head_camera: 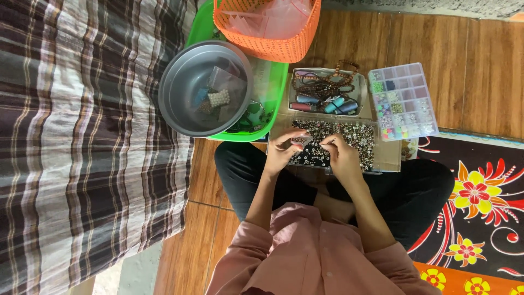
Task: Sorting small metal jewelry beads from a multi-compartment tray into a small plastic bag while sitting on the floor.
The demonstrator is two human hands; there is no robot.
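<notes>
- Tray of beads [349, 136]: a shallow clear tray filled with small dark and pale beads, resting on the floor boards in front of the seated person's crossed legs; both hands work over its near-left part.
- Left hand [285, 148]: fingers curled over the tray's left edge, tips pinched narrow on something too small to identify.
- Right hand [339, 154]: held just beside the left, fingertips drawn together above the beads; what the grip holds cannot be told.
- Open box [357, 84]: directly behind the tray, containing thread spools [327, 105] and strands of brown beads [322, 82].
- Clear compartment organiser [403, 101]: to the right of that box, its small cells holding sorted coloured beads.
- Grey bowl [188, 90]: left of the box, holding small clear packets and a cluster of pale beads; it sits in a green basin [275, 95].
- Orange mesh basket [273, 46]: behind the bowl, with clear plastic bags inside.
- Plaid cloth [82, 142]: covers the far left.
- Flowered mat [480, 196]: lies at the right.
</notes>
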